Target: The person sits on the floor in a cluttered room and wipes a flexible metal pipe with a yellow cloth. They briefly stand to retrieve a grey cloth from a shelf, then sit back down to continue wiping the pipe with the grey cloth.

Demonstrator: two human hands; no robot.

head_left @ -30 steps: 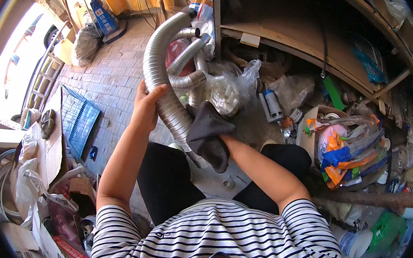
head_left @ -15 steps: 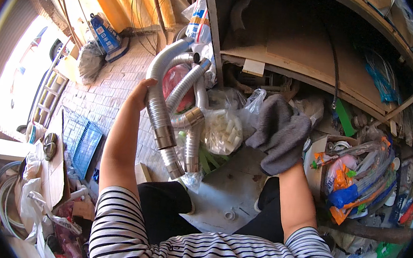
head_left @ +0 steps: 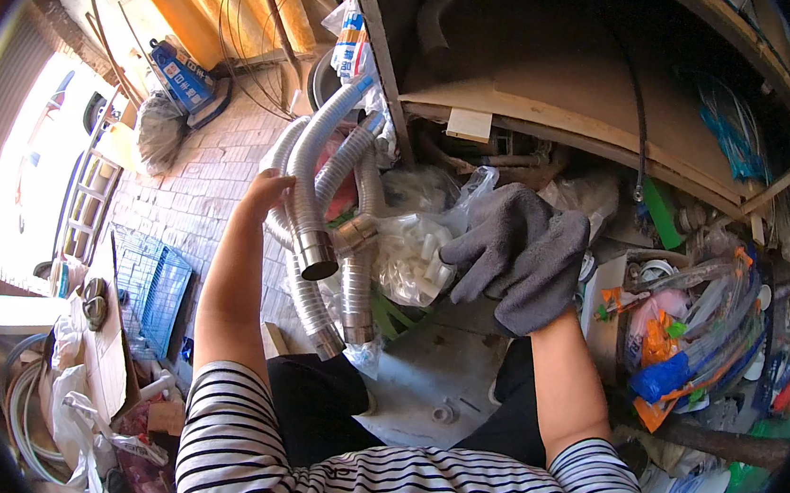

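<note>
My left hand (head_left: 270, 193) is closed on a curved, silvery flexible metal hose (head_left: 283, 145) in a bundle. In front hangs another ribbed hose (head_left: 305, 167), whose smooth metal collar (head_left: 317, 256) faces down toward me. Several more ribbed hoses (head_left: 316, 315) hang beside and behind it, some with collared ends. A thick grey fleecy cloth or mitt (head_left: 532, 260) covers my right hand up to the wrist, hiding its fingers. Between the hands, next to the grey cloth, lies a clear plastic bag (head_left: 408, 262) of pale white pieces.
Ahead stands a wooden shelf (head_left: 569, 121). At right, a box (head_left: 608, 277) stands beside bundled colourful hoses (head_left: 700, 342). A blue wire basket (head_left: 155, 285), cardboard (head_left: 114, 353) and coiled tubing (head_left: 23, 401) lie left. A small white ring (head_left: 443, 413) sits on the floor.
My left hand has shifted slightly left and down. The front hose's collar has swung up and right, and another curved hose shows behind it. The grey cloth has spread to the left.
</note>
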